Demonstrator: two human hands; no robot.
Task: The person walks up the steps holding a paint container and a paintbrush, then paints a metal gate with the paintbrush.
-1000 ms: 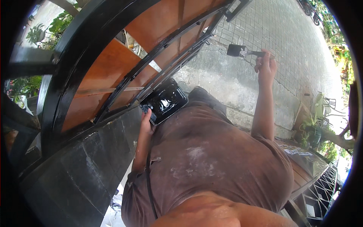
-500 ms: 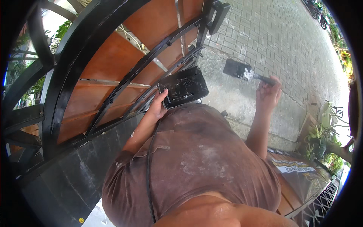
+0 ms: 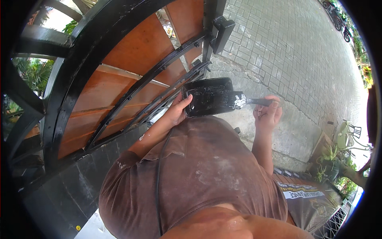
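Observation:
My left hand [image 3: 177, 111] grips the near edge of a black paint tray [image 3: 209, 95] with wet black paint in it, held up in front of my chest. My right hand [image 3: 268, 113] holds the dark handle of a paintbrush [image 3: 248, 101]. Its pale, paint-smeared head rests on the right rim of the tray. Just beyond the tray stands a gate [image 3: 131, 75] of black metal bars over orange-brown wooden panels.
A black latch box [image 3: 221, 34] juts from the gate's upright. Grey paving blocks [image 3: 294, 47] spread beyond, with a concrete strip nearer me. Dark tiles [image 3: 63, 191] lie at lower left. Potted plants [image 3: 332, 163] and a printed sack [image 3: 302, 195] are at lower right.
My right hand has brought the paintbrush from out over the paving in to the tray's right rim. My left hand has lifted the tray higher and further right.

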